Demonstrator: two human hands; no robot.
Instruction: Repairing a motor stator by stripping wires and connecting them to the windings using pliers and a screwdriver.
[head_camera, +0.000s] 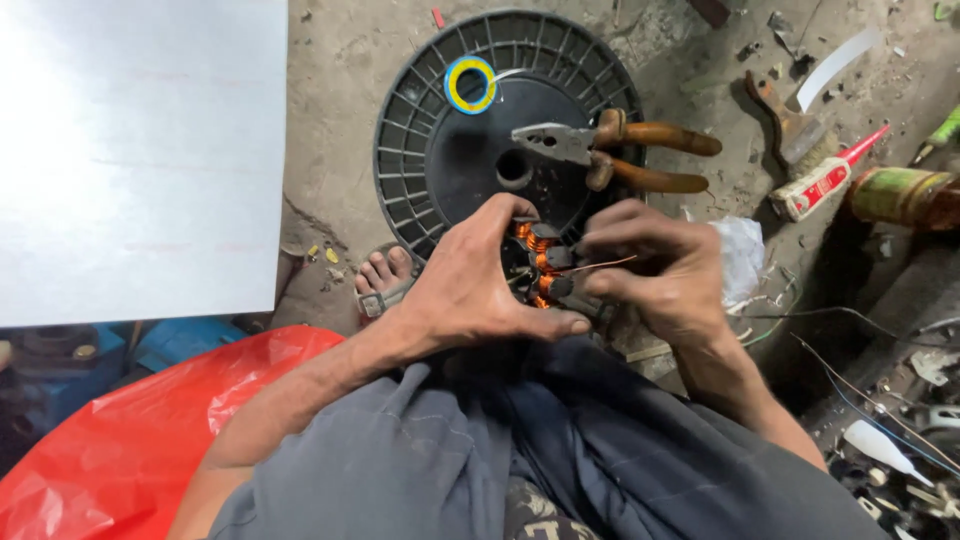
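Two hands at work | left hand (470, 290) clasps copper-wound stator (545, 265) | right hand (665, 275) pinches wire end (600, 265) | best kept taut, stator steady.

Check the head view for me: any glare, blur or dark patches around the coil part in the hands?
Head view: the flat white sheet at upper left is blown out, featureless; the copper-wound coil part between left hand and right hand is evenly lit and fairly sharp; the littered right edge falls into shadow; the round black ribbed plastic spool bulges slightly from wide-angle distortion.
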